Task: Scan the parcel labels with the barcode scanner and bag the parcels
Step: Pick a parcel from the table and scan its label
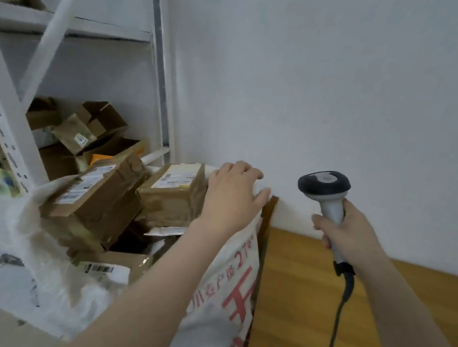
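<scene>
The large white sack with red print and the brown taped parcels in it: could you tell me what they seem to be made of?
White sack with red print: likely woven plastic, matte; it hangs in limp, dull folds. Brown taped parcels: cardboard under glossy brown tape, judging by square edges and wrinkled, shiny bands.

Lighting even, moderately bright, cool in tone; source out of view. Faint soft shadows lie among the parcels (100, 194) and under the left hand (234, 196). Focus soft throughout. Shelving (4, 112) at near left is smeared by blur, its uprights slanted by wide-angle distortion. Barcode scanner (329, 194) at right is comparatively crisp.
</scene>
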